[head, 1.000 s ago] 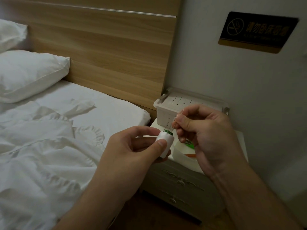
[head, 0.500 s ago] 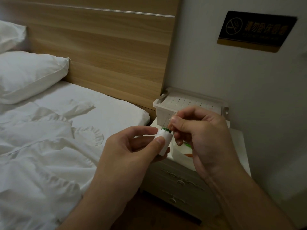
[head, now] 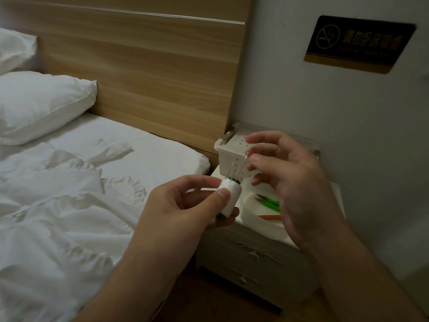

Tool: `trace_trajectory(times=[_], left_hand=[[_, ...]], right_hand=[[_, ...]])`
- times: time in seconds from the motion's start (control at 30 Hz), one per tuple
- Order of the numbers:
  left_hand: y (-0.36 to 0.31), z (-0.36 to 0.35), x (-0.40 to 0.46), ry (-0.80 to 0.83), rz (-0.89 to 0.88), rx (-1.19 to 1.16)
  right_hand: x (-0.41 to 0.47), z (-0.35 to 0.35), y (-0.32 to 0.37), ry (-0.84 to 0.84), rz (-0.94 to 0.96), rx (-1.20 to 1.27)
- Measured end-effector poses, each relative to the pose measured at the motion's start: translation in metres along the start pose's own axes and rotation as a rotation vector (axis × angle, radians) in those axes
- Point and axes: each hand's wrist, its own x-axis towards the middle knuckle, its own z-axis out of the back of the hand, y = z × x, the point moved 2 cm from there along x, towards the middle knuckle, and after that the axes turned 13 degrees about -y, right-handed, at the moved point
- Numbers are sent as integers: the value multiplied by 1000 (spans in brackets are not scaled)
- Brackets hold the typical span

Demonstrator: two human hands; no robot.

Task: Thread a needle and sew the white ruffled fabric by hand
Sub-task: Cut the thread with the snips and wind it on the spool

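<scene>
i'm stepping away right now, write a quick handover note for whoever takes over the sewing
Left hand grips the white thread spool upright; two needles stand in its green top.
Right hand is blurred beside the needles, fingers loosely spread; whether it pinches one I cannot tell.
White ruffled fabric lies on the bed, untouched. Green snips lie in the white tray on the nightstand.
Done: spool picked up.
Left: take a needle, thread it, sew the fabric.
</scene>
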Motion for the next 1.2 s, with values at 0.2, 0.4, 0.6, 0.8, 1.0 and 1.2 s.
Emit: trace_trajectory(times=[0.2, 0.4, 0.6, 0.8, 1.0, 1.2], left_hand=[[0, -1, -1, 26, -19, 5], [0, 0, -1, 26, -78, 44], [-1, 0, -2, 9, -87, 74], [1, -3, -5, -35, -88, 96], [3, -4, -6, -79, -79, 92], [5, -6, -8, -104, -84, 84]], right_hand=[[-2, -4, 0, 78, 39, -5], [-1, -4, -5, 104, -87, 137], [-3, -7, -4, 85, -123, 200], [-5, -7, -6, -11, -78, 176], [-9, -9, -5, -66, -43, 141], [-10, -12, -6, -79, -9, 104]])
